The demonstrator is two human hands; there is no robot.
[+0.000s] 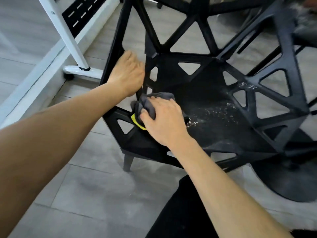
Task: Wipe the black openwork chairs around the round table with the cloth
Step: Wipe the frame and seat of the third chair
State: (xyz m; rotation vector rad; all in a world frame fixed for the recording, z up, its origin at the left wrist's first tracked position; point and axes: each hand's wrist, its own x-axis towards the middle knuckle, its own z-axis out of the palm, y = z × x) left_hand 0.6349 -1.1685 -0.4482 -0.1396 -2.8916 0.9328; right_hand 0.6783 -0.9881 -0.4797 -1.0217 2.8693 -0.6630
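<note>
one black openwork chair [202, 93], triangular cutouts; left hand [127, 74] gripping strut at 9 o'clock; right hand [163, 121] clutching one crumpled grey cloth [147, 103].

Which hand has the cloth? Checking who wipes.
The right hand: it grips the grey cloth on the seat, while the left hand holds the chair frame.

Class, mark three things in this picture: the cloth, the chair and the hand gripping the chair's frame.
cloth [147, 104]: head view, on the grey bunched fold above the fingers.
chair [214, 117]: head view, on the dusty seat.
left hand [127, 74]: head view, on the back of the hand.
</note>
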